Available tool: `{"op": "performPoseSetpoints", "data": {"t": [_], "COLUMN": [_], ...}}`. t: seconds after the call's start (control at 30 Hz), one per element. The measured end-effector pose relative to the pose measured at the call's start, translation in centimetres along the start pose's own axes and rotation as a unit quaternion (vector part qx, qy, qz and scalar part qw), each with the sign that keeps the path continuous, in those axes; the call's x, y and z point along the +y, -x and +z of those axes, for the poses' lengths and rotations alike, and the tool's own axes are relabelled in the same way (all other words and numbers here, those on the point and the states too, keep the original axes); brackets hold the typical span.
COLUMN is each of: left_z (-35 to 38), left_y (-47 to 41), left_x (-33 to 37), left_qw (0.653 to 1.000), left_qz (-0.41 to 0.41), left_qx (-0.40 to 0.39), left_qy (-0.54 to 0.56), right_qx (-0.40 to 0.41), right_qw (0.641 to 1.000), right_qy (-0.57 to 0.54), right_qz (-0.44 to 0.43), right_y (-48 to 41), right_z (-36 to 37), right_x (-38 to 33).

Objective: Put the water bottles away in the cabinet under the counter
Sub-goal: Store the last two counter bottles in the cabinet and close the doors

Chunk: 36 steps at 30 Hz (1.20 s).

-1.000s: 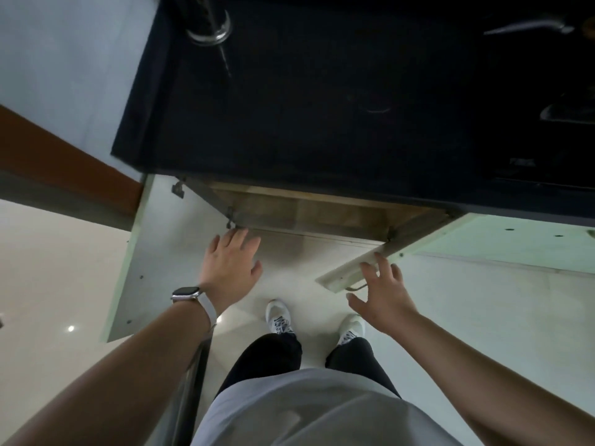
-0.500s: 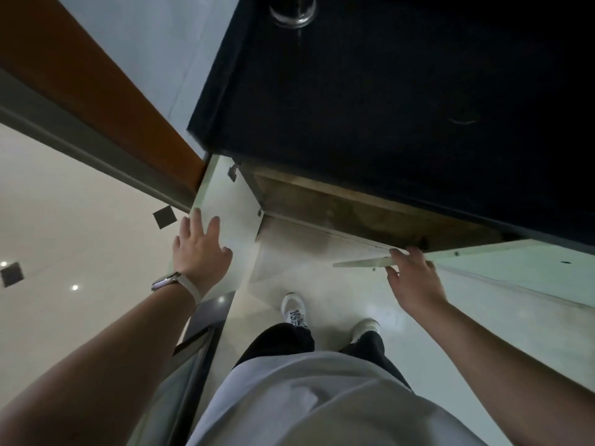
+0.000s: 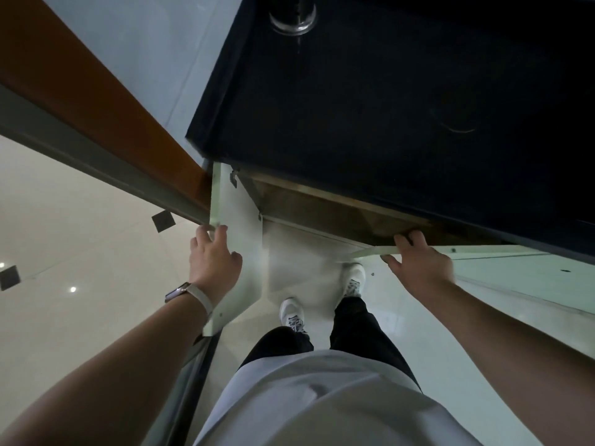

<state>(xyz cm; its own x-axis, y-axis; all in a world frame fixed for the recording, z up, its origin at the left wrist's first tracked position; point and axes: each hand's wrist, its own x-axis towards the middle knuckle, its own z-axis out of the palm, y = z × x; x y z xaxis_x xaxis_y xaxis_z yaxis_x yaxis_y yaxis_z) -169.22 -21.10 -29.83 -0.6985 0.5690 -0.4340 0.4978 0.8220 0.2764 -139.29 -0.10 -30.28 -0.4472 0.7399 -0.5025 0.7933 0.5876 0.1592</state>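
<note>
While both doors of the cabinet (image 3: 338, 217) stand swung out under the dark counter (image 3: 402, 91), nothing is stored yet. The part of the interior in view shows only bare brown board.

Left hand (image 3: 214, 259): fingers hooked over the top edge of the left door (image 3: 240, 239), thumb against its inner face.

Right hand (image 3: 421, 268): fingers curled over the top edge of the right door (image 3: 531, 281), thumb beneath, pinching it.

Neither hand carries anything else.

No water bottles plainly seen. A shiny round-based object (image 3: 292, 17) stands at the counter's far side, cut off by the frame — cannot tell whether it is one.

Judgement: the opening step looks about complete. Fetching the bottles, setting them inside and closing both doors all remain — most of the job.
</note>
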Motion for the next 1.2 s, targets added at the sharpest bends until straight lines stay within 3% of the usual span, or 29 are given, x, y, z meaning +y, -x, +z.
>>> {"op": "performPoseSetpoints", "data": {"t": [0.17, 0.57, 0.83, 1.2], "left_z": [2.3, 4.0, 4.8, 4.8], "left_y": [2.8, 3.0, 1.2, -3.5], "left_x": [2.6, 10.1, 12.9, 16.0], "left_qw": [0.997, 0.993, 0.997, 0.951], "left_qz": [0.049, 0.067, 0.053, 0.216], "left_qx": [-0.049, -0.097, -0.047, 0.097], "left_qy": [0.017, 0.031, -0.042, -0.198], "right_qx": [0.139, 0.27, 0.283, 0.288], "right_qw": [0.989, 0.949, 0.938, 0.933], "right_qy": [0.015, 0.014, 0.018, 0.013], "right_qz": [-0.058, -0.163, -0.198, -0.215], "right_y": [-1.7, -6.5, -9.9, -10.3], "right_z": [-0.1, -1.2, -2.7, -2.3], "right_x": [1.8, 4.2, 5.1, 5.4]}}
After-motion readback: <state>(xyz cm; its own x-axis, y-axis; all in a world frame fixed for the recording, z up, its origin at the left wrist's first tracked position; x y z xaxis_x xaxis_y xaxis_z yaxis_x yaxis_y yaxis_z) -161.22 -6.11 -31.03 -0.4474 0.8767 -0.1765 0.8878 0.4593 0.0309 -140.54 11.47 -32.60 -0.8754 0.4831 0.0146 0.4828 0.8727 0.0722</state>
